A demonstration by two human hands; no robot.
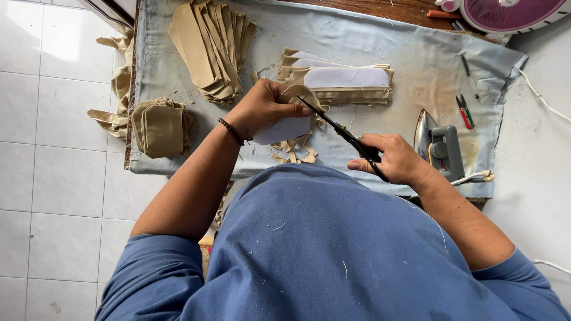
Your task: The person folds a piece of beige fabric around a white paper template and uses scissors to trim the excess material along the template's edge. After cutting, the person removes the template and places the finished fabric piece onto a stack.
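Tan cut fabric pieces (pixel 214 47) lie on a pale blue, brown-stained table cloth (pixel 369 41). Black-bladed scissors (pixel 345 138) cross a white-backed tan fabric piece (pixel 291 122). The short-sleeved shirt (pixel 321 249) is plain blue; the steam iron (pixel 443 148) grey; the floor tiles (pixel 53 119) white.

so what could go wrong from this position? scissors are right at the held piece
1. The scissors have their tips right by the left hand pinching the tan and white fabric piece; a slip could nick a finger.
2. The iron stands close beside the right hand; if hot, the wrist could brush it.
3. Trimmed scraps gather under the cut and could snag the blades.
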